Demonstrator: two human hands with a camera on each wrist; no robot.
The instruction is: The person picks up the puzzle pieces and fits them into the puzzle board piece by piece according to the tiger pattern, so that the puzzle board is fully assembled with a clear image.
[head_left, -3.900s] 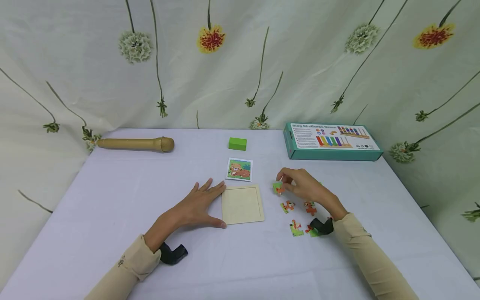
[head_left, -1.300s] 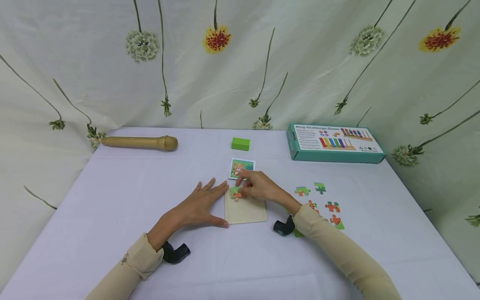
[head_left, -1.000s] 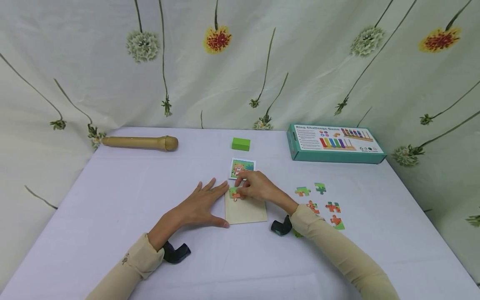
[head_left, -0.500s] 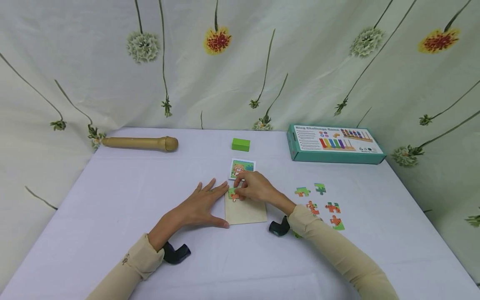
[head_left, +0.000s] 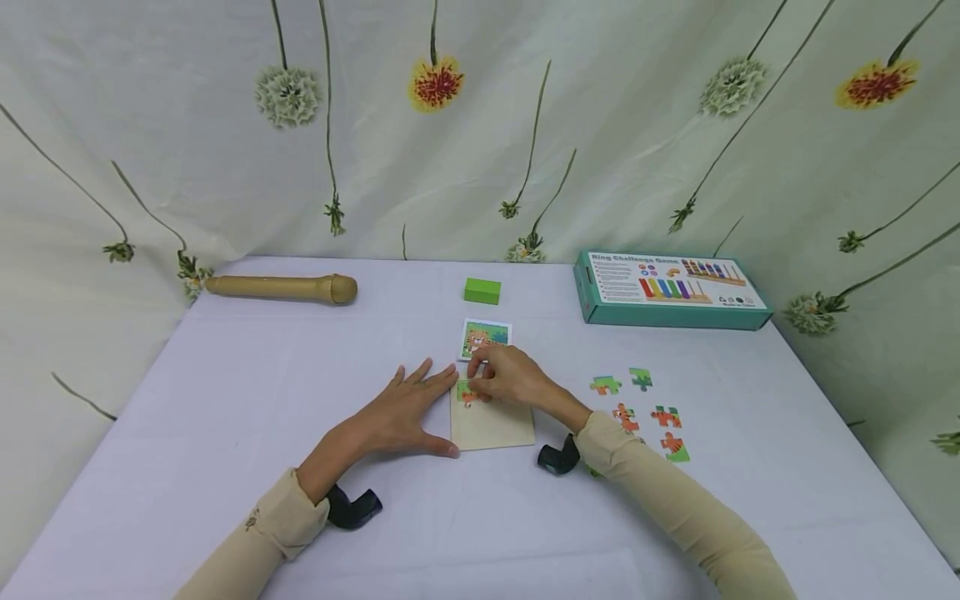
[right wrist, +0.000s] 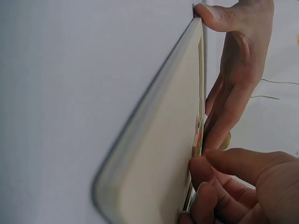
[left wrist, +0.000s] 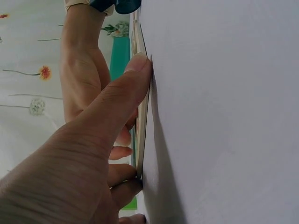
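Note:
A pale wooden puzzle board [head_left: 491,425] lies on the white table. My left hand [head_left: 393,417] is spread flat, its thumb and fingertips touching the board's left edge. My right hand [head_left: 513,375] pinches a green and orange puzzle piece [head_left: 467,392] between thumb and fingers at the board's far left corner. In the right wrist view that puzzle piece [right wrist: 198,140] lies at a slight tilt by the board's inner rim. Partly behind the right hand, a small tiger picture card [head_left: 486,332] lies just beyond the board.
Several loose puzzle pieces [head_left: 666,416] lie right of the board, some hidden under the right forearm. A green block [head_left: 482,291] stands behind the card. A teal game box [head_left: 675,290] is at the back right, and a tan wooden microphone-shaped stick [head_left: 281,287] at the back left.
My right hand took the puzzle piece from the right side and brought it left over the board. Lately it has shifted slightly toward the far left corner. The left hand stays at the edge.

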